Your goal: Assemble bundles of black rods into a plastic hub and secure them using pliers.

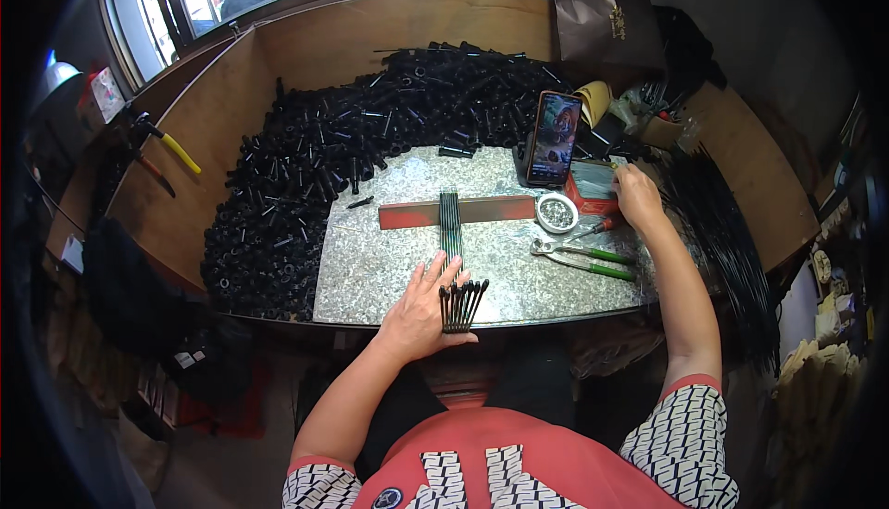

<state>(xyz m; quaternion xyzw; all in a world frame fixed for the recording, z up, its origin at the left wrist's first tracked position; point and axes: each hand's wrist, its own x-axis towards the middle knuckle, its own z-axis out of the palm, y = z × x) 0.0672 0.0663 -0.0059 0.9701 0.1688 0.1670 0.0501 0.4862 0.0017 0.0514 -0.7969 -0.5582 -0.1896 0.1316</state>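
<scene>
My left hand (419, 311) lies with fingers stretched out over a row of thin black rods (450, 222) at the table's front edge. Its thumb sits by their bent, knob-tipped ends (461, 303), which point upward. The rods' far part rests across a reddish-brown bar (495, 210). At the right, my right hand (637, 196) is closed, fingertips together, at a red open box (593, 203). What it pinches, if anything, is hidden. Close to it are a white round dish of small metal parts (557, 213), a red-handled tool (602, 226) and green-handled pincers (583, 259).
Black tubular parts (324, 138) are heaped along the back and left of the speckled tabletop (370, 268), inside a wooden surround (185, 129). A phone (556, 138) stands upright behind the dish. Long black rods (727, 240) lie at the right; yellow-handled pliers (176, 150) hang at the left.
</scene>
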